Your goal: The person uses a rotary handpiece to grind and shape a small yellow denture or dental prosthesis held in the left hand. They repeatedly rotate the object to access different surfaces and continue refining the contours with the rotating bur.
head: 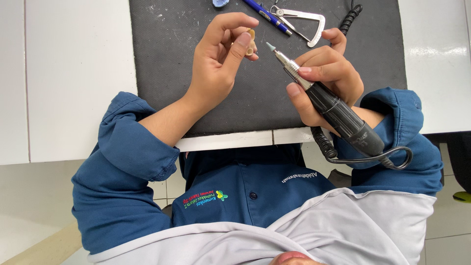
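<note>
Your left hand [218, 61] pinches a small beige tooth-shaped piece [251, 41] between thumb and fingertips above a dark grey mat [171, 59]. Your right hand [326, 81] is closed around a black and silver rotary handpiece [333, 105], its pale tip just beside the piece, not touching. At the mat's far edge lie a blue pen [267, 13] and metal calipers [306, 22]. A multicoloured emblem [206, 198] sits on your blue shirt.

Handpiece [338, 110], perhaps tooth piece [251, 41]
</note>
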